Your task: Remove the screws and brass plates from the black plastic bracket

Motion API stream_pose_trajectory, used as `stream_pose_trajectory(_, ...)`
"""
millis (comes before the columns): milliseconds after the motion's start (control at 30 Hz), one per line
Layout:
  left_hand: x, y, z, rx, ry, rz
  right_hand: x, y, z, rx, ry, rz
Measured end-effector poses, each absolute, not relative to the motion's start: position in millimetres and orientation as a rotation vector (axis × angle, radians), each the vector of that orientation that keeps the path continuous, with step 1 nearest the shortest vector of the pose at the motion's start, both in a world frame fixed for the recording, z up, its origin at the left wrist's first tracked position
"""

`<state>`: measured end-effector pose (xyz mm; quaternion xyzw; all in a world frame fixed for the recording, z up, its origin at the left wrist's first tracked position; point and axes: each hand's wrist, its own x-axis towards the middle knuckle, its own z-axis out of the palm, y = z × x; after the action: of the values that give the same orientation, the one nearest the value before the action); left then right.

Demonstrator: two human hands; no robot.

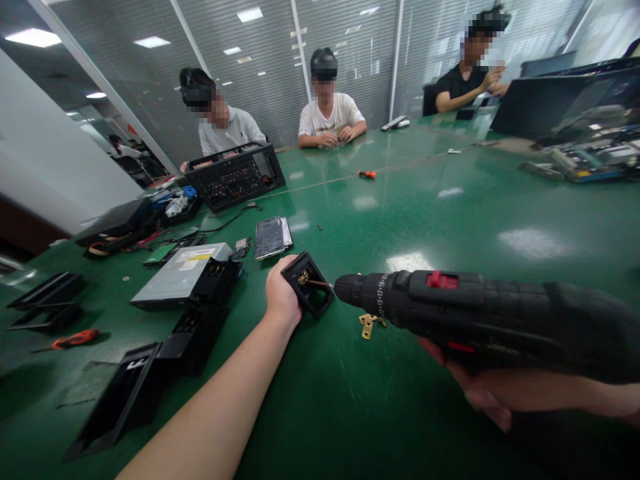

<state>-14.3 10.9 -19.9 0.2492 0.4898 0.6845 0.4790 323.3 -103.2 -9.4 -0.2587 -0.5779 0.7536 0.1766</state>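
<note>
My left hand [281,297] grips a small black plastic frame [309,285], tilted up off the green table [400,220]. My right hand [487,393] is wrapped under a black cordless drill [480,313] with a red switch. The drill's bit points left into the frame, touching a small brass part inside it. A brass hinge piece [369,325] lies on the table just below the drill's chuck.
A silver drive [183,273], black brackets [125,393], an orange screwdriver [75,339] and a phone-like panel [271,237] lie to the left. An open computer case [235,175] stands further back. Three people sit at the far side. Electronics [585,157] sit at the right.
</note>
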Motion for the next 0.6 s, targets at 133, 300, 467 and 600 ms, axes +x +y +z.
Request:
stream_pose_trajectory(133,-15,12,-20,0.606,1.202,1.679,322,-105,-3,-0.796,-1.494,2.191)
stream_pose_trajectory(300,-15,14,-22,0.619,1.194,1.688,321,-105,0,-0.821,-1.496,2.151)
stream_pose_trajectory(467,-16,14,-23,0.603,1.194,1.698,315,-104,10,-0.787,-1.543,2.148)
stream_pose_trajectory(600,-14,13,-20,0.598,1.2,1.706,314,-105,8,-0.779,-1.533,2.133)
